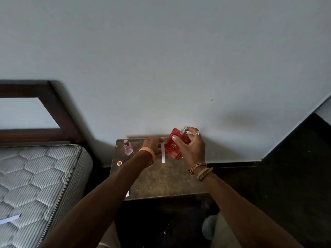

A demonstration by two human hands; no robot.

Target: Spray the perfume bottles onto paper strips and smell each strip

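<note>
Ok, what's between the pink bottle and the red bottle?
Head view: the left hand, holding a white paper strip, sits between the pink bottle and the red bottle.

Dim, flat, grey-blue light throughout. A soft, smeared shadow lies on the wall [179,68] just up and right of the right hand [190,149]; the floor [295,176] right of it sinks to near black. The paper strip [163,154] held by the left hand [152,144] is the brightest patch; the red bottle [174,149] gripped in the right hand stays vivid. Left of the left hand the bed frame [59,111] bows with wide-angle distortion. Focus is soft overall.
</note>
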